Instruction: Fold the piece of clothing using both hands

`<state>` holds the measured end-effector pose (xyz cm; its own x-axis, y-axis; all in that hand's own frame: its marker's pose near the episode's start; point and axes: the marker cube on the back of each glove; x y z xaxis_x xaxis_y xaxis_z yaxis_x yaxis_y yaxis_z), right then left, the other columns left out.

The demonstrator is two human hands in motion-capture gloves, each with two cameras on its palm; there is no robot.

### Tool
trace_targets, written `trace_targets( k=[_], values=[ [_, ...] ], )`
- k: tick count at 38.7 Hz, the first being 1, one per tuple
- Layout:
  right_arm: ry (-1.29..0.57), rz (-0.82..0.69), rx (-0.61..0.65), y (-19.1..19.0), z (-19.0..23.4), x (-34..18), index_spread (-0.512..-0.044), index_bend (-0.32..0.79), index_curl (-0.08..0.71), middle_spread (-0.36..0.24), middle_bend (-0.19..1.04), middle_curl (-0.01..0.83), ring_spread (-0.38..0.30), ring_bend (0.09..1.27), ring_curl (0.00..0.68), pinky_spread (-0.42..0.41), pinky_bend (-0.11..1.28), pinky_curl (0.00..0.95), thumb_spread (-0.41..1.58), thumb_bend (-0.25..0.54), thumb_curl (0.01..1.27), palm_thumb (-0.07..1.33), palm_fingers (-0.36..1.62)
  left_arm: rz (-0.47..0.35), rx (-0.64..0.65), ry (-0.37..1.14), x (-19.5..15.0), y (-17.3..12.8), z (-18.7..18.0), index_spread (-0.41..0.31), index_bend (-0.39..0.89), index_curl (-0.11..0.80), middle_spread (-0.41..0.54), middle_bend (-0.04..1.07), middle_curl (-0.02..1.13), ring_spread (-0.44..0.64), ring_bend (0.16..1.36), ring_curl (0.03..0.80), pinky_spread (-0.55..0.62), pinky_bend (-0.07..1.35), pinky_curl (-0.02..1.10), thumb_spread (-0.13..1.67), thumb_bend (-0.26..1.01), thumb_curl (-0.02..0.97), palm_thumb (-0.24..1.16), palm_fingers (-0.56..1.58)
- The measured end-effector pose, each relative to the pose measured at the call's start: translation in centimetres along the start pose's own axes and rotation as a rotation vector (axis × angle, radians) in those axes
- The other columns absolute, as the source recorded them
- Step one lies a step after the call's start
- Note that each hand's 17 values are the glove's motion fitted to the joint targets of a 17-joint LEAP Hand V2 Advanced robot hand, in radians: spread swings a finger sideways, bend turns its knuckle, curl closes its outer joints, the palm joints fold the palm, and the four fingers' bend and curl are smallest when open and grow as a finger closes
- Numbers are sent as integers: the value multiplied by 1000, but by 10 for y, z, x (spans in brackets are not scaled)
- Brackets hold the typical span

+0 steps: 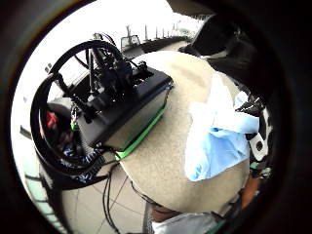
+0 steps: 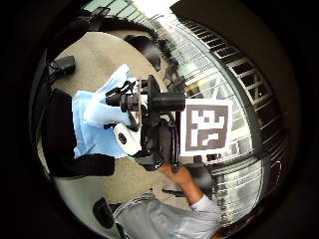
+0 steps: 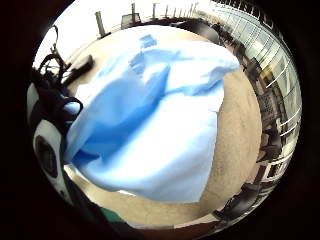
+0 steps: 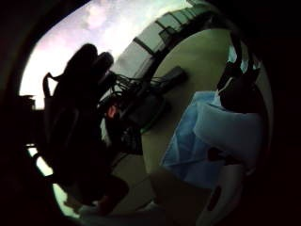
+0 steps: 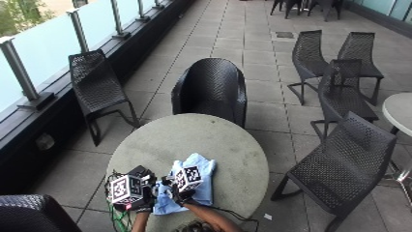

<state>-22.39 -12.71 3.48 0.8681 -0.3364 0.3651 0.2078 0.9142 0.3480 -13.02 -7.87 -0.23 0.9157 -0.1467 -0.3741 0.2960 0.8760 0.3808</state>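
Outside view first: I see the light blue piece of clothing [image 5: 195,181] lying bunched on the round worktop [image 5: 193,140], at the near edge, right under my two hands. My right hand [image 5: 182,191] sits on its near part and my left hand [image 5: 141,199] is just beside that, at the cloth's left edge. From the left thumb side palm view, the right hand's fingers [image 2: 117,97] are curled round a raised fold of the cloth, so I judge it is pinching the fabric. For the left hand I cannot tell whether it is spread or gripping. I judge the fold is mid-way: the garment is gathered, not yet a flat neat packet. The next move calls for carrying the pinched fold across, away from my hands, and laying it flat. No brand or readable writing shows on the cloth.
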Motion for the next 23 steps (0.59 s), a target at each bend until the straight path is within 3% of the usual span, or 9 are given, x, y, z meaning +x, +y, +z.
trace_targets(
  k=[6,13,14,15,16,17,20,23],
  values=[
    [-21,-51,-97,15,26,-9,-289,132,401,-251,274,455,-305,451,390,-296,534,363,448,-24,688,1120,1200,-9,-62,93,14,13,-10,-77,146,332,39,182,354,190,538,322,366,319,380,1541,180,291,561,478],
    [-106,-202,-414,30,14,10,-311,-4,322,-255,242,453,-310,476,396,-292,611,380,443,-38,701,1081,1034,32,-67,95,22,13,-10,-77,146,333,33,178,354,182,534,322,355,309,381,1546,187,306,577,481],
    [-111,-223,-462,34,4,16,-311,-41,298,-243,189,438,-293,443,387,-259,639,389,511,-17,701,1092,848,42,-70,93,23,12,-9,-77,145,333,33,178,354,182,533,321,355,308,382,1548,189,309,581,482],
    [-105,-237,-507,38,-7,23,-315,19,318,-248,214,453,-297,470,414,-265,652,405,487,-31,702,1080,925,54,-72,92,24,12,-7,-77,145,333,32,178,354,181,533,321,354,307,382,1549,189,311,582,482],
    [-86,-243,-548,42,-19,31,-317,23,302,-226,152,428,-257,360,375,-188,616,391,585,-26,687,1068,575,65,-73,92,27,11,-5,-77,145,333,32,177,354,180,533,321,354,306,382,1550,189,312,583,483],
    [-55,-239,-583,45,-31,41,-316,67,327,-220,174,442,-243,363,409,-161,624,425,617,-35,677,1050,500,76,-75,93,30,11,-4,-77,145,333,32,177,353,180,532,321,353,305,382,1550,190,314,584,483],
    [88,-178,-629,51,-64,73,-324,91,310,-205,188,431,-210,331,389,-97,593,404,704,-59,646,975,455,109,-69,101,43,12,-5,-77,143,332,31,179,354,179,530,320,352,302,383,1553,189,318,583,485],
    [273,-81,-563,51,-92,109,-332,130,295,-197,187,416,-193,306,350,-43,548,365,812,-64,604,892,478,155,-35,99,58,14,-3,-77,148,333,31,177,353,178,528,319,352,298,383,1554,189,322,583,488]
  ],
)
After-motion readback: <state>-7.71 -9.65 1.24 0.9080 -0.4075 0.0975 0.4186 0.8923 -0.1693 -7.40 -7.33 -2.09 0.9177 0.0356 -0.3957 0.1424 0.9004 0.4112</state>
